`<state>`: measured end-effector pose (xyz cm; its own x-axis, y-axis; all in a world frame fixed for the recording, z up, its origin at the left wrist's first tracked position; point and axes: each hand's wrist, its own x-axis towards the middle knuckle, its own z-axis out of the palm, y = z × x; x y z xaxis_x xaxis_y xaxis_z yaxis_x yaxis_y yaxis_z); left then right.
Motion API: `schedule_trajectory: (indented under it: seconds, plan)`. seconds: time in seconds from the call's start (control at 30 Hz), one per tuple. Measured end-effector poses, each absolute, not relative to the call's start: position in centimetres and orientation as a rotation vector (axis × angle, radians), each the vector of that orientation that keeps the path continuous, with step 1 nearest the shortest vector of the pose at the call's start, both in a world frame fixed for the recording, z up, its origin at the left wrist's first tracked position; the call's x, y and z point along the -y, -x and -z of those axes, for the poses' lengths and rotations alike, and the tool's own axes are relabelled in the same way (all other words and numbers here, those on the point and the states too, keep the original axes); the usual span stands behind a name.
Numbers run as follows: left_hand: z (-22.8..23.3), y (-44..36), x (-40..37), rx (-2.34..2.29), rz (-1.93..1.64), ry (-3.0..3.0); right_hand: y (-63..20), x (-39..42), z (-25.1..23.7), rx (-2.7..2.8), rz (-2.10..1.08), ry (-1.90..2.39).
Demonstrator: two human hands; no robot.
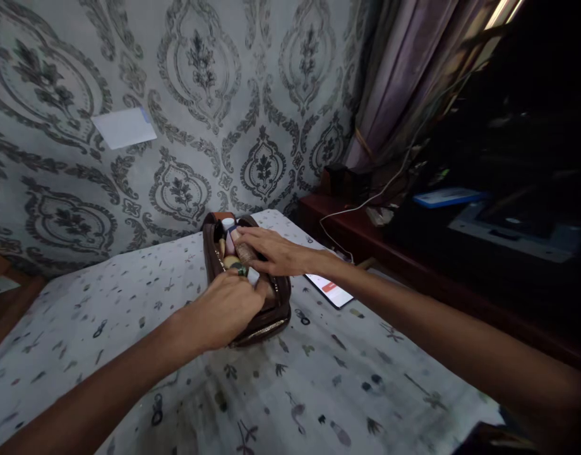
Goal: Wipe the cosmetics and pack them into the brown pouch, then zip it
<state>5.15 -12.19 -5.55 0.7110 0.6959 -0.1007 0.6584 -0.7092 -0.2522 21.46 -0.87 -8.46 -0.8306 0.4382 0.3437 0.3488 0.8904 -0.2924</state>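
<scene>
A brown zippered pouch [259,335] lies unzipped on the bed, filled with toiletry-like items. From the near side, my left hand [231,308] reaches into it with fingers curled around a small white-capped item [253,276], whose lower part is hidden. My right hand [278,253] comes over the pouch's right rim. Its fingers are stretched out and the thumb is apart, touching a brownish bottle [245,253]. A bottle with a white cap [228,224] stands at the far end of the pouch. Other contents are partly covered by my hands.
A phone [335,292] with a lit screen lies right of the pouch on the patterned sheet [290,392]. A white cable [361,205] trails over the dark red furniture [314,205]. Wallpaper with a white paper [124,128] rises behind; a purple curtain [399,76] hangs at right.
</scene>
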Motion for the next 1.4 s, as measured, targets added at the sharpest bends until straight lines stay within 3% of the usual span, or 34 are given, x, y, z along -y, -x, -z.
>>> schedule_trajectory:
  seconds: [0.3, 0.67, 0.97, 1.27, 1.4]
  plan:
    - [6.7, -4.9, 12.6, 1.238, -0.155, 2.666, -22.4, 0.7, 9.0, 2.729, -0.345, 0.568]
    - [6.6, -4.0, 13.2, 1.105, -0.152, 2.738, -22.1, 1.3, 9.8, 2.654, -0.301, 0.617]
    - [8.1, -0.5, 14.6, 0.870, 0.660, 2.610, -23.1, 4.1, 10.0, 2.515, -0.358, 0.662]
    - [9.6, -0.1, 13.5, 1.373, 1.065, 2.388, -22.3, 5.9, 9.3, 2.476, -0.274, 0.613]
    - [11.8, -0.9, 12.3, 1.674, 1.410, 2.340, -21.2, 5.6, 9.6, 2.429, -0.204, 0.722]
